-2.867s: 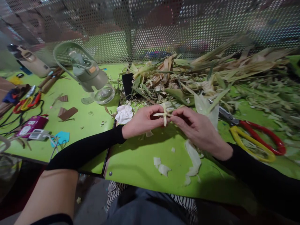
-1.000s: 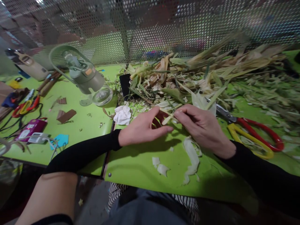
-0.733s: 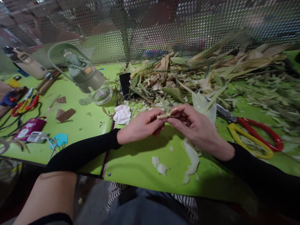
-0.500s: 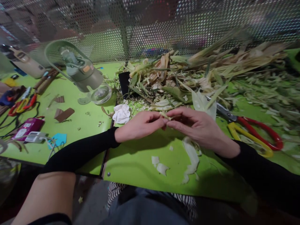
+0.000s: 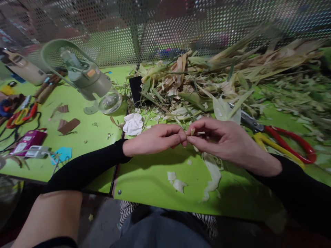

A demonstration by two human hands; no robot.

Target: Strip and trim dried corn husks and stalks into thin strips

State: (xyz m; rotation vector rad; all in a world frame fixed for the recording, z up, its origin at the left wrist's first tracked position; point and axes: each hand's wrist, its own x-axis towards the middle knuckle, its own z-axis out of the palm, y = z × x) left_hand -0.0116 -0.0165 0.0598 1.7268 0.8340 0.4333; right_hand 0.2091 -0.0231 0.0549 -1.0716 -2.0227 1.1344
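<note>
My left hand (image 5: 157,139) and my right hand (image 5: 222,139) meet above the green table (image 5: 155,179), fingertips pinched together on a small pale strip of corn husk (image 5: 197,132). Most of the strip is hidden inside the fingers. Both arms wear black sleeves. Directly beyond the hands lies a big heap of corn husks and leaves (image 5: 207,79). Pale husk scraps (image 5: 210,172) lie on the table under my right wrist.
Red and yellow scissors (image 5: 279,144) lie to the right of my right hand. A crumpled white tissue (image 5: 133,124) and a tipped green jug with a clear base (image 5: 85,79) sit left. Further left are a second pair of scissors (image 5: 19,115), cardboard bits and a purple packet (image 5: 27,141). A perforated metal screen stands behind.
The crossed husk piece held up earlier has been folded down into the fingertips. Both hands stayed together over the same spot, shifting slightly right and lower.
</note>
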